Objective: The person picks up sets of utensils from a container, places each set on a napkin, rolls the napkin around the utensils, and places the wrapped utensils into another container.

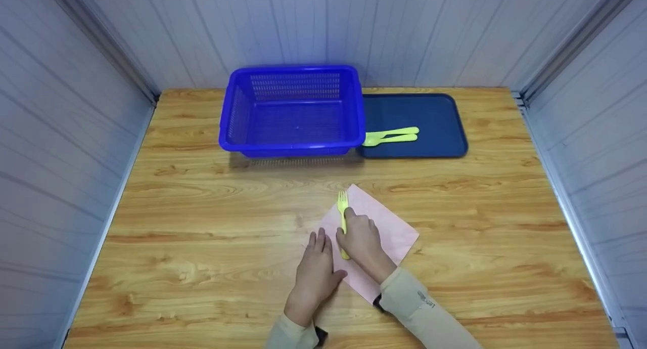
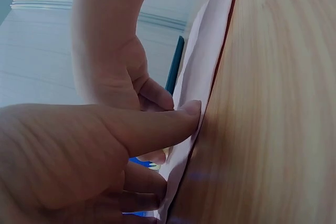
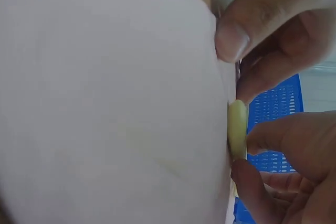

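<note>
A pink paper napkin [image 1: 397,232] lies on the wooden table, turned so that one corner points to the back. On its left part is a yellow-green plastic fork [image 1: 342,201], tines toward the back. My right hand [image 1: 362,237] pinches the fork between thumb and fingers, low over the napkin. In the right wrist view the end of the fork handle [image 3: 238,127] shows beside the fingers. My left hand [image 1: 313,275] rests along the napkin's left edge, fingers extended, and its thumb [image 2: 184,121] touches that edge in the left wrist view.
Behind the hands stands a blue plastic basket [image 1: 298,149] with slotted walls. To its right is a dark blue tray [image 1: 440,121], partly behind the basket, with yellow-green cutlery [image 1: 399,138] on it. Pale panels [image 1: 323,30] enclose the table at the back and sides.
</note>
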{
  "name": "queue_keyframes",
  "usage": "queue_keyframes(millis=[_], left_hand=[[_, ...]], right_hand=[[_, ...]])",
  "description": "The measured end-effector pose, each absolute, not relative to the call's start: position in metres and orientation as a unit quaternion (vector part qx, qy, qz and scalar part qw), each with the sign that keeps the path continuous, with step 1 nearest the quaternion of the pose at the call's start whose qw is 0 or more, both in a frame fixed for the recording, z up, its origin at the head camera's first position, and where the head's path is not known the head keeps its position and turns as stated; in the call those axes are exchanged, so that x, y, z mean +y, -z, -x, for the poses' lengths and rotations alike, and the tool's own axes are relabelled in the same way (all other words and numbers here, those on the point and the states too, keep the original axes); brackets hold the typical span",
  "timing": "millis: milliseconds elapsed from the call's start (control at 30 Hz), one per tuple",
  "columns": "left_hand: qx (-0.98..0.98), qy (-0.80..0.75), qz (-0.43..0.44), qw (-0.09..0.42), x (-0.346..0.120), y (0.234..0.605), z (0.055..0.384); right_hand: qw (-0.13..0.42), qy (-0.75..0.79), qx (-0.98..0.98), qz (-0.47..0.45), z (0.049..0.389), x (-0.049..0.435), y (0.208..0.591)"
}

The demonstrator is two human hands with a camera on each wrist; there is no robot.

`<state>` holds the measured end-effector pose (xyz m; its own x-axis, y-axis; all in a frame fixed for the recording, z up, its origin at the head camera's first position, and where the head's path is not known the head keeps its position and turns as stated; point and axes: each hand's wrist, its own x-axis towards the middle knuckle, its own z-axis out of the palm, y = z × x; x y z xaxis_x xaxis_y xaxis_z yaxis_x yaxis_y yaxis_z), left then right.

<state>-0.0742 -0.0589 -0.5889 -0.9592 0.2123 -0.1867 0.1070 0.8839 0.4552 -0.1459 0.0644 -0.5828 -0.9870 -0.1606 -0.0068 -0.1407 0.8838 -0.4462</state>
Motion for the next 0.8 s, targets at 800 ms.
queue_keyframes(millis=[800], left_hand=[[0.96, -0.245, -0.105, 0.09, -0.062, 0.587, 0.069]], right_hand=[[0.06, 0.245, 0.964, 0.084, 0.198, 0.119, 0.551]])
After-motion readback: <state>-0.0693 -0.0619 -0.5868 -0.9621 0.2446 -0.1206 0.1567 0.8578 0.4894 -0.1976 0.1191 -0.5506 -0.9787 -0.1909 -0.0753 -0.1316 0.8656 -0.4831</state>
